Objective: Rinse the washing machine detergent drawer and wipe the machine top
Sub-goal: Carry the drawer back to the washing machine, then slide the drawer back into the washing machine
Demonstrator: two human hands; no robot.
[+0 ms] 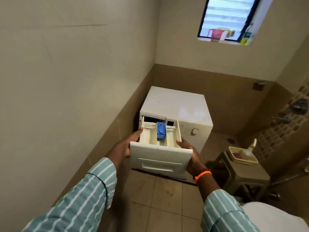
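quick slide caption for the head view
Both hands, left and right, hold the detergent drawer before the washing machine.

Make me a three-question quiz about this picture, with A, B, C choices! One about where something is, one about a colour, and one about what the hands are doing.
1. Where is the tray with the bottle?
A. On the stool beside the washing machine
B. On top of the washing machine
C. On the window ledge

2. What colour is the insert in the drawer's middle compartment?
A. Red
B. Blue
C. Green

3. How is the drawer held?
A. By the left hand only
B. By nobody
C. By both hands, one on each side

Answers:
1. A: the tray sits on the stool, right of the washing machine.
2. B: the insert is plainly blue.
3. C: the left hand and right hand grip opposite sides of the drawer.
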